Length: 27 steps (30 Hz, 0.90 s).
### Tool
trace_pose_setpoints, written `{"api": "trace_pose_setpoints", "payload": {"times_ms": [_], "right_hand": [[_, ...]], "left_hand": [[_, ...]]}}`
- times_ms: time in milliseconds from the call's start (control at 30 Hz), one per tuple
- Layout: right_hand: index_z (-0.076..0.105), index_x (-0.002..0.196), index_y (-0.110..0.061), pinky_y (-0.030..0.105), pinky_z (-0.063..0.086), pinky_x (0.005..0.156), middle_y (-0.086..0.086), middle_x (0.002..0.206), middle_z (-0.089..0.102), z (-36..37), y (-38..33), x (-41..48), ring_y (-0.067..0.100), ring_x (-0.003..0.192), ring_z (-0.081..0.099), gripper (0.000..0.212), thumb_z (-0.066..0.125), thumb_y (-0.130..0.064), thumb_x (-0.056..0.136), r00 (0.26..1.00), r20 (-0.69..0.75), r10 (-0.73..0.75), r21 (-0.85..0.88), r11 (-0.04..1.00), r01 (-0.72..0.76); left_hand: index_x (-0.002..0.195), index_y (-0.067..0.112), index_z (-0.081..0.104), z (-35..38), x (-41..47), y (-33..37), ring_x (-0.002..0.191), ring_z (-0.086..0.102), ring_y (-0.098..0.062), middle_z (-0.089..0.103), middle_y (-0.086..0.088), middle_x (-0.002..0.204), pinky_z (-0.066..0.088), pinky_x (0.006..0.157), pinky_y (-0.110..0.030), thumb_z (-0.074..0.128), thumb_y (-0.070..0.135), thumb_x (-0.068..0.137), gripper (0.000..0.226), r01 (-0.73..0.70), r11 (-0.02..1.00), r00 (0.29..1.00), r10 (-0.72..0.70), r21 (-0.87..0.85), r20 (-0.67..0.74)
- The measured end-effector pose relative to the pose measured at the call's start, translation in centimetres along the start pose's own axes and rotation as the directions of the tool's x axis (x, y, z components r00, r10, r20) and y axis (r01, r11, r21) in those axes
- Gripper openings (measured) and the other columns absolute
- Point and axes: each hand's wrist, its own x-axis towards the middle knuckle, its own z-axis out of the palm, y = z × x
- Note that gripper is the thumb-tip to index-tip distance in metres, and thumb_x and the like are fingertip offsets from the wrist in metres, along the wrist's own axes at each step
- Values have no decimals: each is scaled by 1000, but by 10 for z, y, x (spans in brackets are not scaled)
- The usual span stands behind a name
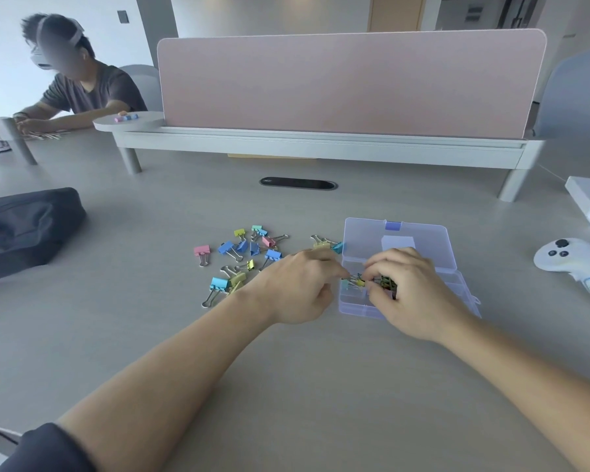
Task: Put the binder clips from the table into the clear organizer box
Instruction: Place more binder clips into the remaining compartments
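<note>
While our left hand (300, 287) and right hand (413, 294) together pinch a bunch of clips (372, 283) over the front compartments of the clear organizer box (351, 308), we judge the dropping-in step under way. The next move calls for letting go, then reaching left to the loose binder clips (242, 257) scattered on the desk (321, 386) beyond.

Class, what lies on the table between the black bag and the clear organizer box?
In the head view, loose binder clips lie scattered between the black bag and the clear organizer box, with the left hand nearest the box.
</note>
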Motion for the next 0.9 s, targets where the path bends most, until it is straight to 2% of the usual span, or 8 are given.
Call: {"api": "trace_pose_setpoints", "payload": {"times_ms": [167, 300, 433, 533, 633, 700, 800, 900], "right_hand": [[65, 95, -25, 26, 25, 88, -20, 107, 56, 1, 2, 1, 12, 110, 43, 10, 63, -20, 86, 997, 73, 9, 26, 1000, -11], [63, 97, -26, 26, 25, 90, -20, 112, 53, -1, 1, 0, 12, 113, 40, 10, 62, -24, 87, 996, 87, 1, 17, 1000, -2], [58, 107, -24, 28, 26, 89, -17, 115, 52, 0, 1, 0, 12, 113, 37, 21, 60, -32, 89, 997, 84, 1, -44, 999, 3], [59, 109, -23, 27, 23, 89, -19, 118, 51, 0, 0, 0, 12, 115, 35, 23, 58, -35, 90, 995, 99, -6, -76, 997, 14], [59, 109, -24, 25, 21, 88, -20, 117, 50, -1, 0, 1, 11, 116, 35, 22, 57, -36, 90, 993, 115, 5, -57, 998, 2], [57, 110, -25, 24, 21, 87, -19, 116, 51, -1, 0, 0, 10, 115, 35, 23, 57, -36, 90, 994, 113, 11, -50, 999, -5], [54, 116, -23, 26, 23, 89, -18, 111, 49, -1, -2, 0, 11, 115, 36, 29, 57, -36, 90, 995, 98, 29, -47, 999, -24], [54, 118, -22, 27, 25, 92, -21, 108, 44, -2, -3, -1, 11, 115, 36, 30, 57, -35, 91, 995, 96, 23, -52, 998, -18]], "left_hand": [[122, 22, 65, 1, 0, 0, 95, 59, -22, 60, 2, 108, 53, 71, -38, 49, 10, 82, 45, -5, 1000, 1000, 5, 30, -9], [122, 24, 65, 2, 0, -1, 95, 59, -23, 61, 3, 108, 53, 70, -39, 48, 12, 82, 45, -17, 999, 1000, 17, 39, -15], [121, 21, 63, 3, 0, -2, 98, 61, -23, 61, 4, 114, 54, 73, -39, 50, 13, 83, 41, -8, 999, 998, 10, 37, -57], [120, 23, 65, 3, 0, -3, 96, 61, -22, 61, 4, 111, 53, 72, -36, 51, 13, 83, 41, 1, 998, 999, 1, 55, -46], [109, 22, 68, -5, 0, -5, 91, 60, -22, 62, 2, 102, 51, 69, -33, 52, 12, 80, 34, 29, 997, 998, -25, 70, -50], [101, 21, 68, -16, -1, -15, 88, 59, -21, 62, 2, 96, 51, 71, -34, 52, 14, 81, 26, 107, 992, 994, -105, 67, -45], [95, 24, 70, -38, -7, -39, 88, 60, -18, 66, 7, 91, 52, 77, -34, 54, 17, 85, 21, 305, 950, 952, -307, 59, 16], [91, 25, 73, -61, -17, -62, 89, 62, -15, 64, 14, 81, 48, 76, -23, 57, 21, 87, 17, 453, 890, 889, -455, 44, 46]]}}
